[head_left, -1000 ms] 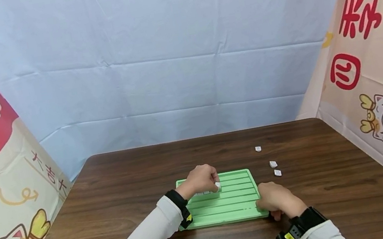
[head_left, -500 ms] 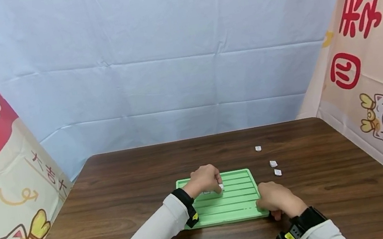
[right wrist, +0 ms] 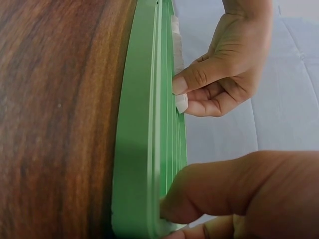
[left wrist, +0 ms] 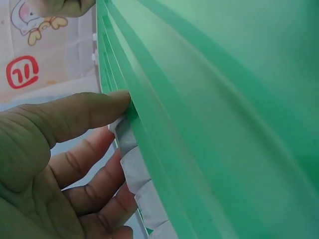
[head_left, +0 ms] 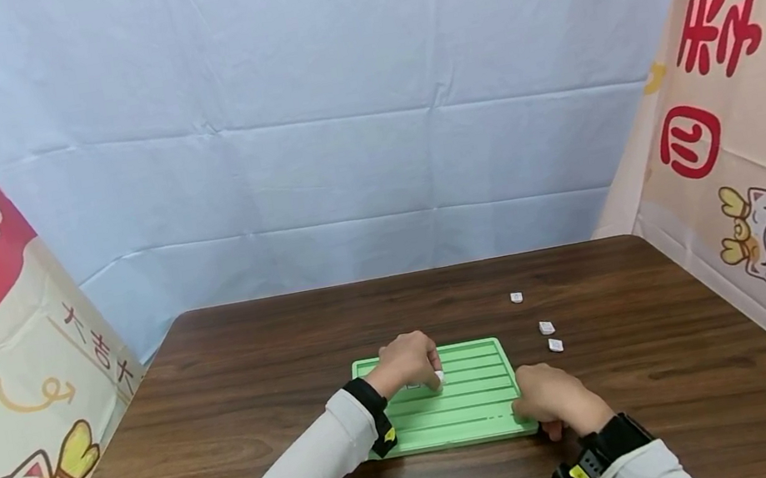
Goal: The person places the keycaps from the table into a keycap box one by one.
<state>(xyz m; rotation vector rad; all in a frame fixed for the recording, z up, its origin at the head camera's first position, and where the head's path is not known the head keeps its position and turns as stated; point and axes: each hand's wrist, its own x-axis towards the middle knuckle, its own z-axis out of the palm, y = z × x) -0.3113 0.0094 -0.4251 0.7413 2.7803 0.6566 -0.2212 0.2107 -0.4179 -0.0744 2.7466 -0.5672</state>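
A green ridged tray [head_left: 480, 388] lies on the table. In one of its far grooves stands a row of small white tiles [left wrist: 151, 201], partly hidden in the head view by my left hand [head_left: 409, 360]. That hand pinches the white tile [right wrist: 181, 103] at the row's right end between thumb and fingers. At the tray's near right corner, my right hand [head_left: 560, 397] grips the rim, one digit inside the edge and other fingers outside it, as the right wrist view shows.
Three loose white tiles lie right of the tray: one farther back [head_left: 516, 298], two nearer ones [head_left: 547, 327] close together. The brown wooden table [head_left: 281, 357] ends at a pale blue cloth [head_left: 338, 153], with printed cloths on both sides.
My left hand has shifted slightly right along the groove with the tile, then a touch back left. My right hand stays on the tray's corner, and the loose tiles have not moved.
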